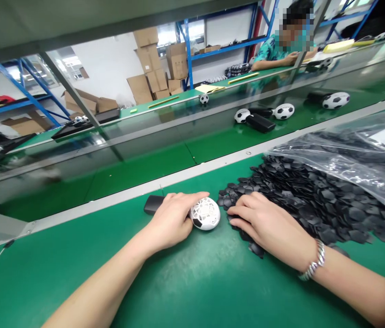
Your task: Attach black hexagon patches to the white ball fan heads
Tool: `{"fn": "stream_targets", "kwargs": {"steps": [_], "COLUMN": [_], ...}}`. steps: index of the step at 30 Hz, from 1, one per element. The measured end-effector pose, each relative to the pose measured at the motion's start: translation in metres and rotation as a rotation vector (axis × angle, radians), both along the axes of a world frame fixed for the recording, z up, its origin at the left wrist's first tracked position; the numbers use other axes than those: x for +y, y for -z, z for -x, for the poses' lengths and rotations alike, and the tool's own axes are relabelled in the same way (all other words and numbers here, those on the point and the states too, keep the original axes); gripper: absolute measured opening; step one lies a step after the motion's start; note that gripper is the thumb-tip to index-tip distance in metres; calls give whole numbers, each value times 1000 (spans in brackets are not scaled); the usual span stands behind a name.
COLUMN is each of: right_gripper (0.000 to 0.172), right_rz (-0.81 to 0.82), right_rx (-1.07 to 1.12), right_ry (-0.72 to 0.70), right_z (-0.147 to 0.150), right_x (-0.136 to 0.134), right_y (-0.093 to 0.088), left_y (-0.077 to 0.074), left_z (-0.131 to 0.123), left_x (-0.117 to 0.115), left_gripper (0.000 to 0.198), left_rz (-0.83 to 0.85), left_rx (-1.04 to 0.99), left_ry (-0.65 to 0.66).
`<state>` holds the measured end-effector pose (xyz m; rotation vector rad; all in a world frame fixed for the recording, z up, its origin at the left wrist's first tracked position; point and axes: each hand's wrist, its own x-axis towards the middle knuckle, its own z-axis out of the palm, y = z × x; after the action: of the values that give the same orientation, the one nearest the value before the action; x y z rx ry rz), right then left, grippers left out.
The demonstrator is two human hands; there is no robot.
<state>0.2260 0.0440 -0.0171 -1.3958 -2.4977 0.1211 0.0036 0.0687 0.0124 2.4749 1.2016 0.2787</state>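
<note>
My left hand [171, 219] is wrapped round a small device with a white football-shaped head [207, 213] and a black handle [153, 204], which lies on the green table [192, 282]. My right hand [264, 223] rests, fingers curled, on the near edge of a heap of small black pentagon pieces [315, 200]. Its fingertips are pressed among the pieces; I cannot make out whether one is pinched. A silver bracelet [313, 262] sits on my right wrist.
A clear plastic bag [356, 155] spills the black pieces at the right. On the green conveyor [151, 164] beyond lie several football devices [283, 111]. A person [283, 45] sits across the line. Cardboard boxes [151, 68] and blue racks stand behind.
</note>
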Motion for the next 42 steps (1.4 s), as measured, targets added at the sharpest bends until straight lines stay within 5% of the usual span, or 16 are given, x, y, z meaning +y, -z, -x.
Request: {"fn": "stream_targets", "kwargs": {"steps": [6, 21, 25, 42], "right_gripper": [6, 14, 14, 9], "right_rz": [69, 242, 220, 269], "right_rx": [-6, 487, 516, 633], "right_ry": [31, -99, -118, -72], "right_z": [-3, -4, -1, 15], "right_x": [4, -9, -13, -20], "right_y": [-3, -16, -17, -10], "left_y": [-1, -1, 0, 4], "left_z": [-5, -6, -12, -18], "left_x": [-7, -7, -12, -19], "left_gripper": [72, 69, 91, 74], "left_rz": [11, 38, 48, 19], "left_rx": [-22, -22, -26, -45], "left_ry": [120, 92, 11, -56]}}
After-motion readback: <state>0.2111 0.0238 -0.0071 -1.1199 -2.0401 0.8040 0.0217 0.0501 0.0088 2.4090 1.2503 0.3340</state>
